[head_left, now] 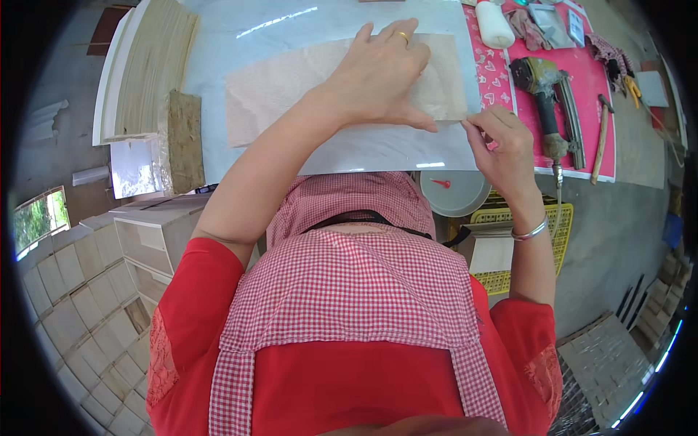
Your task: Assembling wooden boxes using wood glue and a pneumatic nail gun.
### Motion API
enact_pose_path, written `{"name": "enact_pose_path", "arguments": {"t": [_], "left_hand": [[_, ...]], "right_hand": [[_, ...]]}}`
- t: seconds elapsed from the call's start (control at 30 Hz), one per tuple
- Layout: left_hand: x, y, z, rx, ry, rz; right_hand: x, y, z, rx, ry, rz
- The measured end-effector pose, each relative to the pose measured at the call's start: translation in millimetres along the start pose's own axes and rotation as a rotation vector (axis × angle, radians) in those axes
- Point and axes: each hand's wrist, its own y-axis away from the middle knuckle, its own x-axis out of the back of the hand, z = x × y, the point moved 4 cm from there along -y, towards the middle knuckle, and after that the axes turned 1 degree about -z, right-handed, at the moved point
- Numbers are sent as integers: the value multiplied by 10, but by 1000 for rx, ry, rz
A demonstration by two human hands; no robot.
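Observation:
A pale, thin wooden panel (273, 94) lies flat on the table's bluish-white cover. My left hand (382, 76) rests on it with fingers and thumb spread, a ring on one finger; nothing is gripped there. At the panel's near right corner, my right hand (503, 145) is closed in a pinch, thumb against fingers. Whatever sits between those fingertips is too small to make out. To the right of that hand lies a pneumatic nail gun (542, 94) with its air hose attached, and beyond it a hammer (602, 138) with a wooden handle.
Stacked pale boards (149, 69) stand at the left beside a rough wooden block (182, 142). A white bottle (494, 25) and cloths (528, 29) occupy the pink cover's far side. Below the table edge are a grey round basin (454, 196) and a yellow crate (560, 225).

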Motion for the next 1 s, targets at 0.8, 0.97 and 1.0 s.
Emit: {"name": "enact_pose_path", "arguments": {"t": [0.8, 0.97, 1.0], "left_hand": [[-168, -37, 48, 99, 19, -57], [32, -66, -2, 133, 148, -182], [31, -47, -26, 138, 151, -169]], "right_hand": [[552, 182, 1428, -874, 427, -142], [930, 165, 1045, -723, 251, -263], [962, 192, 774, -812, 89, -267]]}}
